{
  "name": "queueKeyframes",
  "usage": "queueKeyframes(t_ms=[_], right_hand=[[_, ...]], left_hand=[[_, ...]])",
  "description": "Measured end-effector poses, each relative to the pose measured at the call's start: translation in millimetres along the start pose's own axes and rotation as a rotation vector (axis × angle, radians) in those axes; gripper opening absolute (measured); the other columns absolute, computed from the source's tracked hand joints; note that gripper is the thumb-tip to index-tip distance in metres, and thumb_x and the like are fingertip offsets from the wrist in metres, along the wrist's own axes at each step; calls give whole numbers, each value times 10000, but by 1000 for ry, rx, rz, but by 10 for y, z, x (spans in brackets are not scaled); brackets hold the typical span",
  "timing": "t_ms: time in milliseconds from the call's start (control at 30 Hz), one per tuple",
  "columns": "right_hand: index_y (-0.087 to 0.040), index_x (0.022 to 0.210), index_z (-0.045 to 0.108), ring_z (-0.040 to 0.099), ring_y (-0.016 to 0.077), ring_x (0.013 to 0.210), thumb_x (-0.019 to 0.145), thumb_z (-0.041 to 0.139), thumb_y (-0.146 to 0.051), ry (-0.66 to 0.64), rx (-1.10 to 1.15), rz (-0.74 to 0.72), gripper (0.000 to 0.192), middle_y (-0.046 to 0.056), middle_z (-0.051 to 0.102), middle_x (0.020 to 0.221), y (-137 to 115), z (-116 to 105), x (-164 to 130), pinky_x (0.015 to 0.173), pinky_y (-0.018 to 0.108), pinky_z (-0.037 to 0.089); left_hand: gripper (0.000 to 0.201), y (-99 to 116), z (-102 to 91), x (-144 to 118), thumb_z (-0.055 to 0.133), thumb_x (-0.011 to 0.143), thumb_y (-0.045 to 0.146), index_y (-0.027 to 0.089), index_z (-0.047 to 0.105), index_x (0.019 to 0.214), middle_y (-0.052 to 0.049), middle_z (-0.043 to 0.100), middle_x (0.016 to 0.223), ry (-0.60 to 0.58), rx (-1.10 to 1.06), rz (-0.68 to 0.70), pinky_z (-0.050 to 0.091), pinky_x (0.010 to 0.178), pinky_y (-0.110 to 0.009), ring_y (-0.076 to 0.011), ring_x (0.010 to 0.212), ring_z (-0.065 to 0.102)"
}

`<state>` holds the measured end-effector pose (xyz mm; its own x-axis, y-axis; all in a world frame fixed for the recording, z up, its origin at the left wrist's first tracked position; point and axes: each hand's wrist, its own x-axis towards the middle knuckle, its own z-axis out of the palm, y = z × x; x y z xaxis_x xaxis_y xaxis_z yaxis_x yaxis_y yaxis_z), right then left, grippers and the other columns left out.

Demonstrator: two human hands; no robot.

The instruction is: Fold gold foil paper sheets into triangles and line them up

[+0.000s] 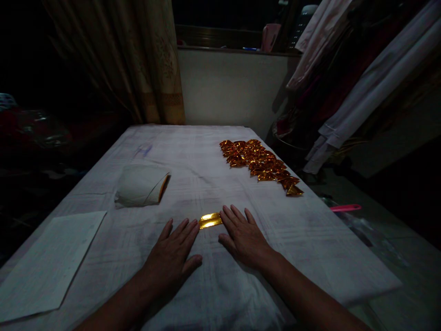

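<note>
A small strip of shiny gold foil paper (210,220) lies flat on the cloth-covered table, with a crease running along its length. My left hand (174,250) rests palm down, its fingertips at the strip's left end. From the other side my right hand (243,234) lies flat with fingers spread, fingertips touching the strip's right end. Farther back on the right sits a pile of folded gold foil pieces (258,158), several of them crowded together. What lies under my fingertips is hidden.
A pale packet (139,186) with an orange-gold edge showing lies left of centre. At the left front is a white sheet (51,266). A curtain (151,59) hangs behind the table, and clothes (375,78) hang at right. A pink handle (345,208) shows beyond the right edge.
</note>
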<state>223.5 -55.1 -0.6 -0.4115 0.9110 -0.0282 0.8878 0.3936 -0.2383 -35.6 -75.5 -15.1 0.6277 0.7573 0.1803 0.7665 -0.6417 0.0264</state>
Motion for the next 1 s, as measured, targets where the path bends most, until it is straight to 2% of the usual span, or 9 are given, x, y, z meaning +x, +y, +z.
queueKeyframes(t_ms=[100, 200, 300, 367, 600, 733, 833, 933, 1000], right_hand=[[-140, 1549, 396, 248, 349, 1526, 1005, 516, -440, 32, -13, -1, 632, 151, 318, 1624, -41, 14, 29, 1217, 647, 172], [-156, 1552, 389, 232, 325, 1534, 1025, 483, -429, 83, -8, -97, 600, 133, 319, 1627, -136, 32, 121, 1231, 640, 130], [-180, 1550, 390, 263, 278, 1528, 1053, 416, -428, 8, 37, -263, 557, 96, 365, 1613, -225, 54, 231, 1248, 604, 124], [-177, 1548, 393, 281, 269, 1522, 1059, 391, -443, -49, 61, -288, 557, 94, 364, 1612, -233, 58, 261, 1249, 595, 132], [-174, 1567, 359, 239, 289, 1535, 1036, 409, -372, -49, 36, -43, 569, 120, 298, 1637, 27, -48, 40, 1234, 629, 129], [-183, 1555, 387, 250, 307, 1530, 1016, 443, -348, -50, 23, 5, 566, 117, 309, 1636, 97, -56, -39, 1221, 643, 153], [-192, 1498, 479, 326, 307, 1501, 1007, 463, -304, 60, 46, 21, 504, 124, 395, 1601, 131, 11, -36, 1208, 621, 214], [-204, 1332, 638, 459, 301, 1419, 985, 487, -250, 223, 94, 73, 381, 139, 546, 1494, 186, 94, -12, 1164, 562, 325], [-209, 1235, 690, 511, 303, 1369, 949, 548, -252, 298, 129, 90, 322, 143, 592, 1444, 213, 131, 8, 1136, 533, 364]], left_hand=[[636, 5, -27, 26, 381, 1018, 585, 203, 435, 1524, -97, 513, 1532, -18, 16, -12, 181, 1214, -535, -301, 1418, 464], [600, 25, -8, 73, 379, 1018, 573, 210, 504, 1479, -93, 552, 1502, -2, 22, -20, 171, 1219, -535, -302, 1412, 465], [600, 39, 12, 74, 381, 1017, 565, 195, 518, 1469, -108, 564, 1489, 28, 26, -30, 177, 1218, -528, -305, 1408, 462], [601, 48, 5, 55, 405, 1010, 552, 189, 504, 1478, -119, 558, 1491, 34, 33, -46, 187, 1211, -535, -317, 1410, 454], [554, 65, -68, 32, 469, 988, 479, 247, 473, 1491, -94, 574, 1459, 4, 0, -120, 212, 1198, -591, -343, 1395, 451], [540, 48, -57, 45, 454, 993, 461, 258, 473, 1493, -99, 572, 1454, 0, -27, -132, 217, 1198, -596, -341, 1392, 453], [509, 41, -35, 54, 446, 998, 434, 251, 495, 1471, -109, 579, 1441, 31, -32, -127, 239, 1183, -622, -349, 1377, 467], [460, 33, -21, 60, 455, 1002, 395, 243, 526, 1430, -105, 585, 1428, 57, -42, -105, 274, 1172, -627, -343, 1358, 481], [436, 28, -12, 65, 458, 1005, 366, 240, 533, 1416, -95, 588, 1419, 79, -62, -95, 288, 1174, -618, -330, 1352, 485]])
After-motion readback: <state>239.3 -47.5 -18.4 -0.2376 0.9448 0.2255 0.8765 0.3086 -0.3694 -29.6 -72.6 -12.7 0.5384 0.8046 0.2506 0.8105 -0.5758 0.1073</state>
